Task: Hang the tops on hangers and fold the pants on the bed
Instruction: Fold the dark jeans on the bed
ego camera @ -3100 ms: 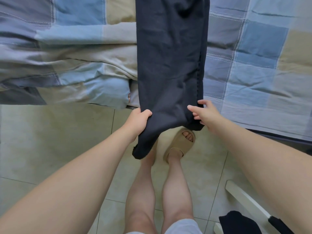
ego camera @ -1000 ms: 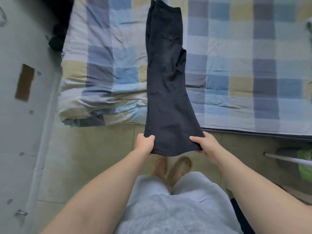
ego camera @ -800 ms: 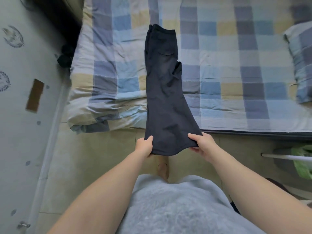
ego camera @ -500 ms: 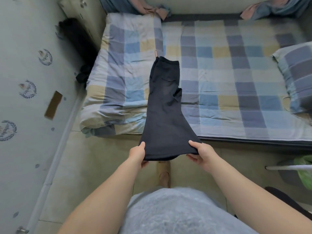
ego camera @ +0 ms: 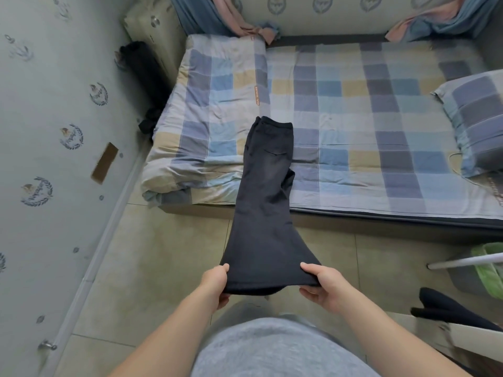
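Note:
Dark pants (ego camera: pixel 265 210), folded lengthwise with one leg on the other, stretch from the bed (ego camera: pixel 367 131) out over the floor. The waistband lies on the checked bedcover; the leg ends hang in the air in front of me. My left hand (ego camera: pixel 216 284) pinches the left corner of the hem, thumb on top. My right hand (ego camera: pixel 322 285) grips the right corner the same way. The hem sags slightly between the two hands.
A checked pillow (ego camera: pixel 473 118) lies at the bed's right end. The wall runs along the left. A white rail (ego camera: pixel 468 261), a green bag (ego camera: pixel 490 270) and a dark garment (ego camera: pixel 446 308) on a white surface are at the right. Tiled floor lies between me and the bed.
Both hands have lifted the pants' hem up and back from the bed edge, keeping their hold. The view has pulled back and up, so more of the bed now shows.

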`<state>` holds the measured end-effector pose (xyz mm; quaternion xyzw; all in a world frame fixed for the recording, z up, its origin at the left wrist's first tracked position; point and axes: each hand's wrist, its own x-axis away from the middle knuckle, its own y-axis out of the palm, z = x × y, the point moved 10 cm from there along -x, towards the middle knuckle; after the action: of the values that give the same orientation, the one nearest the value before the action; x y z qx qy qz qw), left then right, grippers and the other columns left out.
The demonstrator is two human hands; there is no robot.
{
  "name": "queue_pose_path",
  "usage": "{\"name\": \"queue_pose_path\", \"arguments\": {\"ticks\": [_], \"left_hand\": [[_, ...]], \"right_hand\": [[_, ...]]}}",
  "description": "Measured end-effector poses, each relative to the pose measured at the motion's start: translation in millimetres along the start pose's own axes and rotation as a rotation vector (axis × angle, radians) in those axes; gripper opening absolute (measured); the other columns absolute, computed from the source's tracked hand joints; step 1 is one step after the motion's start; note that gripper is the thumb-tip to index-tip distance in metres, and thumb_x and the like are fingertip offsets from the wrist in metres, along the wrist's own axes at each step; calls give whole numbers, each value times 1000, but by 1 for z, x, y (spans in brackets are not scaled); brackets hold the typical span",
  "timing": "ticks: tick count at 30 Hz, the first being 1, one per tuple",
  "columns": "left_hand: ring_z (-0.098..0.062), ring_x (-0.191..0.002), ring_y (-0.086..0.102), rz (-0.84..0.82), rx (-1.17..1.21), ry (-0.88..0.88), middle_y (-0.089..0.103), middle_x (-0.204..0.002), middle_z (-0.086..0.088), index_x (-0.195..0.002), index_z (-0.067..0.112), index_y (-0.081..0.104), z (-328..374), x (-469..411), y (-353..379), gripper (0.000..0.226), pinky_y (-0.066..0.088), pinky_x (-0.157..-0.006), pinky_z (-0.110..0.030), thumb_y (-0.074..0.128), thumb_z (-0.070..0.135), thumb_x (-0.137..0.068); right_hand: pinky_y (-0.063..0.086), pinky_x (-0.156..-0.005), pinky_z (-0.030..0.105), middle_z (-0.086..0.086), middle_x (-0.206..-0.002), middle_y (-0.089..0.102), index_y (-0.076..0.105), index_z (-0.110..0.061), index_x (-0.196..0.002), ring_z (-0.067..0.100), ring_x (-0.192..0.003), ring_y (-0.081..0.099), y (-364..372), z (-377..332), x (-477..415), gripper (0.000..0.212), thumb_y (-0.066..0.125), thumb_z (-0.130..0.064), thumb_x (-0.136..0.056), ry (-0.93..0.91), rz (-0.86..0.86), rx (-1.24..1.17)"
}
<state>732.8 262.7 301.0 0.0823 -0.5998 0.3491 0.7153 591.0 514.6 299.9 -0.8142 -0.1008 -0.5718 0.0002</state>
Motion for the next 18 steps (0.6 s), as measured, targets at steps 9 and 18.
{"name": "queue_pose_path", "arguments": {"ticks": [9,18], "left_hand": [[-20,-65,56,-47,131,18,62,-87,-6,-97,16,57,73,11,20,19,46,-56,-27,57,34,-94],[-17,-55,54,-245,340,76,54,-58,-3,-79,15,57,251,-20,73,17,49,-56,-28,60,30,-88]], "right_hand": [[55,-63,34,7,-94,72,65,-13,-101,22,-72,73,11,-77,-12,12,71,-16,-91,-90,-17,-95],[55,-66,37,12,-86,67,59,-12,-96,19,-66,71,54,-222,-73,8,64,-18,-95,-104,-8,-298]]}}
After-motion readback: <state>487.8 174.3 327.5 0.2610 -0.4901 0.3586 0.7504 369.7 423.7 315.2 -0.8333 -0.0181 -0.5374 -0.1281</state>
